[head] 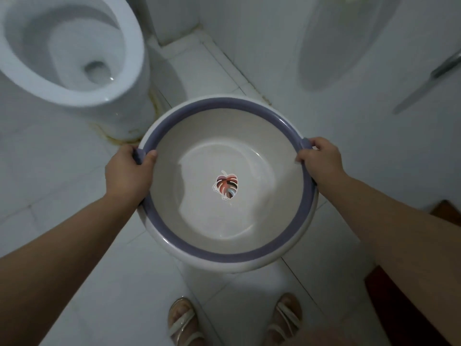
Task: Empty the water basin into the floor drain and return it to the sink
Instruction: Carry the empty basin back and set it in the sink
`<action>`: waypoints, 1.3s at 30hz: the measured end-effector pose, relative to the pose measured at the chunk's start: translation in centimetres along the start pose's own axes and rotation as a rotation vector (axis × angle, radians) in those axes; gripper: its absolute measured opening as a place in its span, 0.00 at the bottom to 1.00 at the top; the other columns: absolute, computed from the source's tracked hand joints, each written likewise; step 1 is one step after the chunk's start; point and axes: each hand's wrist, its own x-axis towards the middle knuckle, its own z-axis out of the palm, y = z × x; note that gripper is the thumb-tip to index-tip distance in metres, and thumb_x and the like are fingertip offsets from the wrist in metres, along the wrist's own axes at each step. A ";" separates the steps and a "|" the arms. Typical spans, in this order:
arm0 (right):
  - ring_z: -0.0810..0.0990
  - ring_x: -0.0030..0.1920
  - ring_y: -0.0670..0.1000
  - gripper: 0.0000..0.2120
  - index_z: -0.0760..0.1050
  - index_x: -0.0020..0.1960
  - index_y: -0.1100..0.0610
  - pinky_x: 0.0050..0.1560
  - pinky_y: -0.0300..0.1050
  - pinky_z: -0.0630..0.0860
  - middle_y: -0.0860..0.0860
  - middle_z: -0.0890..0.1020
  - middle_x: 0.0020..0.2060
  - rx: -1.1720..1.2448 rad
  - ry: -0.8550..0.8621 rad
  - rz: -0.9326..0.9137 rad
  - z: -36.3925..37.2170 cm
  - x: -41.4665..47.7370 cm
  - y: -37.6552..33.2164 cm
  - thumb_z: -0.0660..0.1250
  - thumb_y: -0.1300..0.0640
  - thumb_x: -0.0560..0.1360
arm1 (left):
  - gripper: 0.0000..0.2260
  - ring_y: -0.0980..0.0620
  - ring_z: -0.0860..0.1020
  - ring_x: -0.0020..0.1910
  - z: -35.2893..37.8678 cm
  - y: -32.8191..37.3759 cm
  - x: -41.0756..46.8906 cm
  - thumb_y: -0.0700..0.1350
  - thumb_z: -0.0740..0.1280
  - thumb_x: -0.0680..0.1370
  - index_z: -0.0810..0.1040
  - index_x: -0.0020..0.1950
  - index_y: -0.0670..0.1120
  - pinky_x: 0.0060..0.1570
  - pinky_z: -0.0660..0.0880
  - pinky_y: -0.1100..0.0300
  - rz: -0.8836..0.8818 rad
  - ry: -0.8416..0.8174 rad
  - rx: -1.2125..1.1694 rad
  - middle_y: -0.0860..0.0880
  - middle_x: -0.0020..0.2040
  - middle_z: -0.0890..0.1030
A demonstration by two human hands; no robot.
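Note:
I hold a round white basin (pixel 174 136) with a purple-blue rim band and a leaf sticker on its bottom, level above the white tiled floor. Clear water lies in its bottom. My left hand (pixel 128 171) grips the rim on the left side, thumb inside the rim. On the right side of the rim, my right hand (pixel 320 162) grips the same way. No floor drain or sink shows in this view.
A white toilet (pixel 74 53) stands at the upper left, close to the basin's far left edge. White tiled walls rise behind and to the right, with a metal hose or pipe (pixel 446 64) at the far right. My sandalled feet (pixel 183 323) stand below the basin. A dark red edge (pixel 389 290) lies at the lower right.

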 end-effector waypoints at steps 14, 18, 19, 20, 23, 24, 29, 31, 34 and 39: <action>0.76 0.40 0.54 0.11 0.76 0.47 0.57 0.40 0.45 0.73 0.56 0.78 0.42 0.112 0.054 -0.067 -18.1 -14.4 -25.5 0.66 0.65 0.65 | 0.05 0.48 0.72 0.42 -26.3 21.3 -3.6 0.46 0.65 0.75 0.73 0.46 0.46 0.43 0.65 0.57 0.071 -0.016 -0.157 0.53 0.35 0.73; 0.77 0.41 0.56 0.12 0.78 0.47 0.58 0.43 0.48 0.75 0.57 0.79 0.42 0.196 0.082 -0.098 -23.0 -18.2 -30.9 0.67 0.66 0.65 | 0.19 0.48 0.76 0.50 -31.8 26.3 -5.0 0.46 0.66 0.75 0.72 0.65 0.45 0.50 0.70 0.57 0.119 -0.037 -0.242 0.48 0.52 0.77; 0.78 0.41 0.56 0.12 0.78 0.48 0.60 0.43 0.48 0.76 0.57 0.80 0.41 0.238 0.078 -0.098 -24.0 -19.1 -31.7 0.67 0.66 0.65 | 0.20 0.47 0.77 0.51 -32.9 27.1 -5.3 0.46 0.66 0.74 0.72 0.66 0.46 0.51 0.72 0.56 0.135 -0.042 -0.268 0.47 0.53 0.78; 0.78 0.40 0.57 0.12 0.79 0.49 0.62 0.43 0.49 0.76 0.58 0.80 0.40 0.300 0.078 -0.098 -25.1 -20.2 -32.6 0.67 0.67 0.66 | 0.20 0.46 0.78 0.51 -34.0 28.0 -5.7 0.45 0.66 0.74 0.72 0.66 0.47 0.52 0.73 0.55 0.160 -0.049 -0.294 0.46 0.52 0.79; 0.78 0.36 0.55 0.11 0.78 0.51 0.63 0.43 0.48 0.76 0.57 0.79 0.36 0.469 0.102 -0.124 -27.8 -23.1 -34.3 0.65 0.67 0.68 | 0.19 0.48 0.77 0.46 -36.6 30.2 -6.9 0.44 0.67 0.73 0.74 0.64 0.50 0.48 0.71 0.57 0.189 -0.059 -0.356 0.48 0.48 0.78; 0.78 0.35 0.54 0.11 0.78 0.51 0.63 0.41 0.46 0.76 0.56 0.79 0.36 0.506 0.110 -0.136 -28.6 -23.9 -34.6 0.65 0.67 0.69 | 0.18 0.48 0.77 0.46 -37.3 30.7 -7.1 0.44 0.67 0.73 0.75 0.63 0.50 0.48 0.72 0.56 0.197 -0.071 -0.377 0.48 0.49 0.79; 0.79 0.36 0.54 0.12 0.77 0.54 0.64 0.41 0.45 0.77 0.57 0.80 0.37 0.598 0.237 -0.169 -32.6 -27.5 -34.7 0.64 0.67 0.71 | 0.17 0.43 0.80 0.52 -38.9 35.4 -8.4 0.41 0.68 0.73 0.77 0.62 0.45 0.58 0.76 0.47 0.289 -0.204 -0.480 0.43 0.53 0.81; 0.79 0.38 0.55 0.12 0.77 0.54 0.63 0.42 0.46 0.77 0.57 0.80 0.39 0.614 0.311 -0.165 -34.6 -28.7 -33.9 0.65 0.66 0.72 | 0.17 0.45 0.79 0.49 -38.6 37.8 -8.9 0.40 0.68 0.73 0.77 0.62 0.45 0.57 0.76 0.49 0.340 -0.266 -0.500 0.44 0.51 0.81; 0.81 0.37 0.56 0.10 0.79 0.52 0.61 0.39 0.45 0.78 0.57 0.82 0.39 0.649 0.431 -0.124 -37.7 -30.5 -32.1 0.66 0.64 0.71 | 0.17 0.46 0.78 0.47 -37.2 41.2 -10.2 0.39 0.68 0.73 0.77 0.62 0.45 0.57 0.76 0.48 0.386 -0.380 -0.531 0.44 0.50 0.80; 0.82 0.31 0.49 0.05 0.80 0.40 0.56 0.35 0.42 0.77 0.52 0.83 0.33 0.690 0.600 -0.080 -42.5 -34.1 -27.6 0.66 0.60 0.73 | 0.16 0.43 0.80 0.49 -33.7 45.7 -13.9 0.41 0.68 0.73 0.77 0.61 0.44 0.58 0.76 0.45 0.464 -0.565 -0.551 0.40 0.55 0.81</action>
